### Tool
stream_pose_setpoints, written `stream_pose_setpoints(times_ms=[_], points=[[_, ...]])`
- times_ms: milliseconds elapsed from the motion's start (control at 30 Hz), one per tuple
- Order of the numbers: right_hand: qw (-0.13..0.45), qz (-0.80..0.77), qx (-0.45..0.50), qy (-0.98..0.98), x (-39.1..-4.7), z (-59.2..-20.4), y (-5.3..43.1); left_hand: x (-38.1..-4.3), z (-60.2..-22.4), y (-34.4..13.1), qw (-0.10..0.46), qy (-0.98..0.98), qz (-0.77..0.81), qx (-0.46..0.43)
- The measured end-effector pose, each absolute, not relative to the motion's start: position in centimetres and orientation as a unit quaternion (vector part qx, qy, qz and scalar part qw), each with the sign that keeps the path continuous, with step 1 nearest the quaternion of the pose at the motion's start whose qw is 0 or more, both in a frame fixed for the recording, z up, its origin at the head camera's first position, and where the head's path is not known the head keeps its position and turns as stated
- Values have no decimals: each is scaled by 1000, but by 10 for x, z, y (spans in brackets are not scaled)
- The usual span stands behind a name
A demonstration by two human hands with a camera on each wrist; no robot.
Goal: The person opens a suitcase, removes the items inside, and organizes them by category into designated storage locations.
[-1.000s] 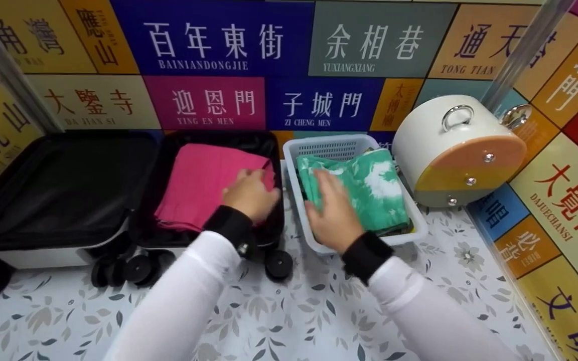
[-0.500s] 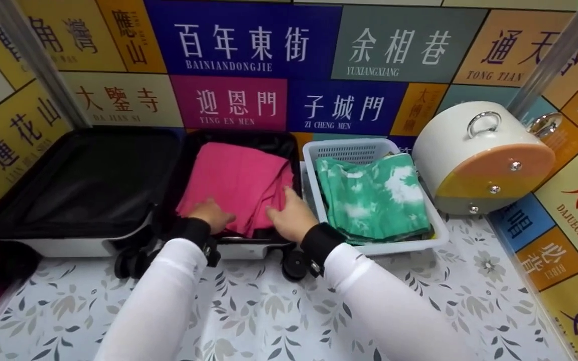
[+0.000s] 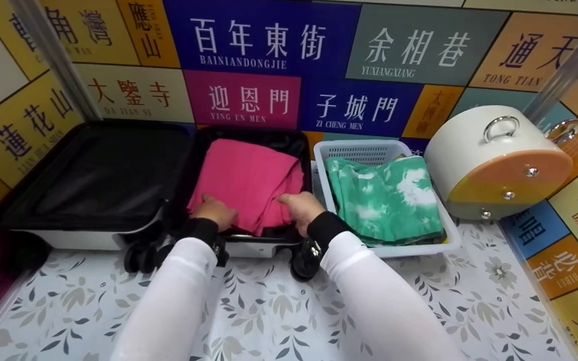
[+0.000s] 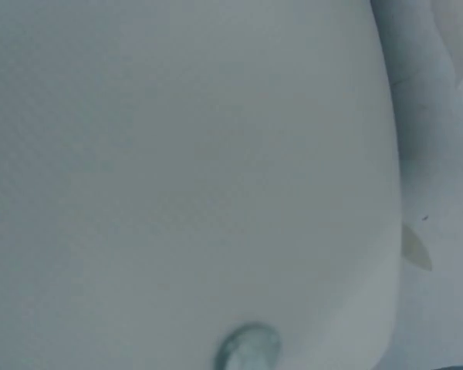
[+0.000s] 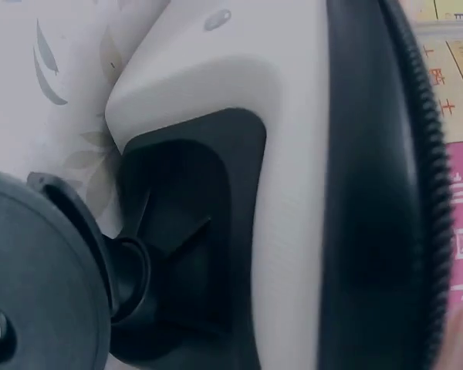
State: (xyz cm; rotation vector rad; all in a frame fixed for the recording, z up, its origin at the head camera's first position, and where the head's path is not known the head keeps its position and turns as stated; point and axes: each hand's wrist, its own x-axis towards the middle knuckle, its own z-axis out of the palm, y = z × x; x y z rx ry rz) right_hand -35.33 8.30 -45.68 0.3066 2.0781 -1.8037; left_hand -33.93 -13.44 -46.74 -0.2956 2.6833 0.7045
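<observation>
A folded pink garment (image 3: pixel 249 175) lies in the right half of an opened suitcase (image 3: pixel 236 238). My left hand (image 3: pixel 216 211) rests at the garment's near left edge, thumb toward the middle. At its near right corner my right hand (image 3: pixel 303 206) touches the cloth by the suitcase rim, thumb pointing inward. The fingers of both hands are partly hidden. The left wrist view is filled by a pale smooth shell (image 4: pixel 193 185). In the right wrist view a black wheel (image 5: pixel 42 285) and the suitcase's white corner (image 5: pixel 285 193) show, with a zip edge.
The suitcase's other half, with a black lining (image 3: pixel 103 175), lies flat on the left. To the right stands a light-blue basket (image 3: pixel 449 243) holding folded green-and-white cloth (image 3: pixel 389 195). Beyond it is a white round box (image 3: pixel 479 145) with coloured bands. A patterned wall rises behind.
My left hand has come away from the pink garment's right side to its near left edge. My right hand has moved left from the green cloth to the pink garment's right corner.
</observation>
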Motion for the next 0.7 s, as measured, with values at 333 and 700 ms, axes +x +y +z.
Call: stream_pose_setpoints(times_ms=[333, 700], points=[[201, -619, 99, 753, -360, -472, 74, -343, -470, -129, 173, 967, 177, -60], [237, -639, 119, 722, -364, -475, 69, -349, -472, -138, 158, 975, 145, -52]])
